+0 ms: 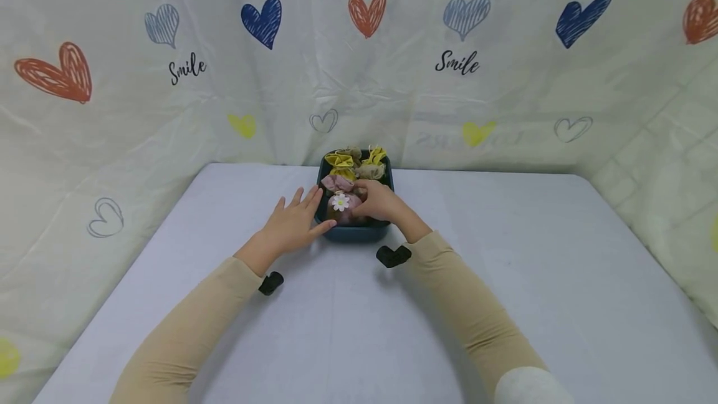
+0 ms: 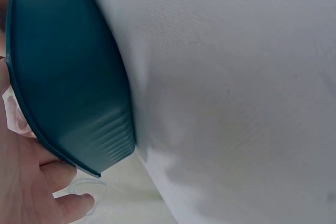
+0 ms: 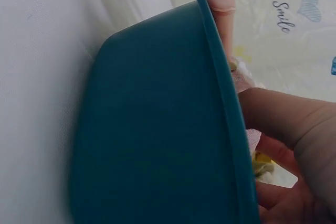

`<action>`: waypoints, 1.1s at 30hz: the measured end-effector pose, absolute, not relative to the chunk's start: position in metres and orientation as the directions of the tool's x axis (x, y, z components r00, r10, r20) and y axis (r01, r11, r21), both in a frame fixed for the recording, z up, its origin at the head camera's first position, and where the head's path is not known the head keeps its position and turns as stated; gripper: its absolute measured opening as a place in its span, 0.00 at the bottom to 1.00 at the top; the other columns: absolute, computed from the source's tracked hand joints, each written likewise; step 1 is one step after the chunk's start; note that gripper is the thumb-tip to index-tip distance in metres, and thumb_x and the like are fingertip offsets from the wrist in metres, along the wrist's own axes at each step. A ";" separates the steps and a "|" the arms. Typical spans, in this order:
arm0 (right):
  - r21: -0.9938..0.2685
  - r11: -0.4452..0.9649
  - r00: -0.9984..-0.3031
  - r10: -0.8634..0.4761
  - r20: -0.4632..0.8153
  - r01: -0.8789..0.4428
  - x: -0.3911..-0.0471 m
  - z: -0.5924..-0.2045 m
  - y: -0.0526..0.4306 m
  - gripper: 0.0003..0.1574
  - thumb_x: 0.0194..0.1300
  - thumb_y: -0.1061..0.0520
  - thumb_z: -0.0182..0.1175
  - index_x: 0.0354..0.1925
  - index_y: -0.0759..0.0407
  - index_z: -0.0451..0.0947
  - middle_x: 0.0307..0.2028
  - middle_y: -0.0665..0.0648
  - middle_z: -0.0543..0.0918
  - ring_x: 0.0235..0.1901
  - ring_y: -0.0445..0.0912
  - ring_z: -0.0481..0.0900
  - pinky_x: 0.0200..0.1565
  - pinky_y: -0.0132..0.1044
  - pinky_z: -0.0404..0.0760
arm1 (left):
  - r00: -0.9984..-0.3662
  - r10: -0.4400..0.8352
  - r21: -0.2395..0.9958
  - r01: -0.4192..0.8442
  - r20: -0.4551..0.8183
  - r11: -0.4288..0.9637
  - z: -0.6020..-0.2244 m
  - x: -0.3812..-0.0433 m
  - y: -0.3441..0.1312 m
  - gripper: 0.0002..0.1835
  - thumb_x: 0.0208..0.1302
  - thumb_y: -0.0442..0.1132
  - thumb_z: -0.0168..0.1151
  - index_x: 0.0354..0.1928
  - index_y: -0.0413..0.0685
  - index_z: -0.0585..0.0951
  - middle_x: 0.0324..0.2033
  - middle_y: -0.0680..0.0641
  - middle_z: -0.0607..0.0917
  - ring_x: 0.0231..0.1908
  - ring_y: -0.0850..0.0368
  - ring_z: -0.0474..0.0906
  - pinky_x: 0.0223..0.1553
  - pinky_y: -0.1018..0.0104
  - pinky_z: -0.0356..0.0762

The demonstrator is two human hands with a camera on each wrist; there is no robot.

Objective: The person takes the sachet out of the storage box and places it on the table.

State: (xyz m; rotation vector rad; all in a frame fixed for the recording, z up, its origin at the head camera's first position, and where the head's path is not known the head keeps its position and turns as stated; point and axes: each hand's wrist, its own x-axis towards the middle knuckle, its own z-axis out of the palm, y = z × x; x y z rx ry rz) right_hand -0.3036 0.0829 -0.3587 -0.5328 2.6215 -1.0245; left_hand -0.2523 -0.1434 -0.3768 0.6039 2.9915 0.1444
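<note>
A dark teal plastic basin (image 1: 356,235) stands at the far middle of the table. At its near end lies a pink sheer drawstring pouch (image 1: 345,214) with a white daisy on it; its contents are indistinct. My right hand (image 1: 382,201) reaches over the right rim, thumb and fingers curled against this pouch. With fingers spread and straight, my left hand (image 1: 288,226) rests at the left rim. Behind the pink pouch, yellow pouches (image 1: 339,161) and a tan pouch (image 1: 370,171) sit in the basin. In the right wrist view the basin wall (image 3: 152,114) hides most of the pouch.
A white cloth covers the table (image 1: 505,267). Close behind the basin hangs a pale curtain (image 1: 404,92) printed with hearts and "Smile". Black wrist-worn pieces (image 1: 394,257) sit under both sleeves.
</note>
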 end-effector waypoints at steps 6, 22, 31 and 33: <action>-0.735 0.640 -0.897 -0.430 -0.099 -0.226 -0.301 -0.351 0.091 0.43 0.62 0.59 0.70 0.72 0.63 0.69 0.54 0.65 0.84 0.51 0.54 0.81 0.50 0.46 0.81 | -0.919 0.388 0.112 0.379 -0.073 0.919 -0.375 -0.251 -0.143 0.49 0.76 0.70 0.41 0.82 0.42 0.46 0.81 0.43 0.47 0.78 0.36 0.42 0.71 0.30 0.46; -0.810 0.563 -0.909 -0.406 -0.095 -0.166 -0.297 -0.342 0.115 0.48 0.63 0.58 0.71 0.76 0.62 0.63 0.62 0.68 0.78 0.63 0.58 0.76 0.59 0.53 0.77 | -0.918 0.392 0.138 0.381 -0.063 0.914 -0.375 -0.251 -0.144 0.49 0.76 0.70 0.42 0.82 0.42 0.47 0.81 0.43 0.47 0.78 0.36 0.42 0.72 0.31 0.44; -0.831 0.538 -0.931 -0.358 -0.075 -0.139 -0.292 -0.338 0.125 0.48 0.63 0.57 0.71 0.76 0.61 0.63 0.61 0.69 0.78 0.61 0.59 0.76 0.59 0.54 0.78 | -0.919 0.391 0.119 0.382 -0.056 0.916 -0.376 -0.251 -0.143 0.49 0.76 0.70 0.42 0.82 0.42 0.47 0.81 0.43 0.48 0.78 0.36 0.42 0.72 0.31 0.45; -0.840 0.528 -0.935 -0.346 -0.081 -0.123 -0.291 -0.338 0.127 0.47 0.64 0.57 0.71 0.76 0.61 0.63 0.61 0.69 0.79 0.60 0.58 0.77 0.58 0.54 0.78 | -0.919 0.389 0.119 0.381 -0.058 0.917 -0.376 -0.251 -0.143 0.49 0.76 0.70 0.42 0.82 0.42 0.47 0.81 0.43 0.48 0.78 0.37 0.42 0.72 0.31 0.45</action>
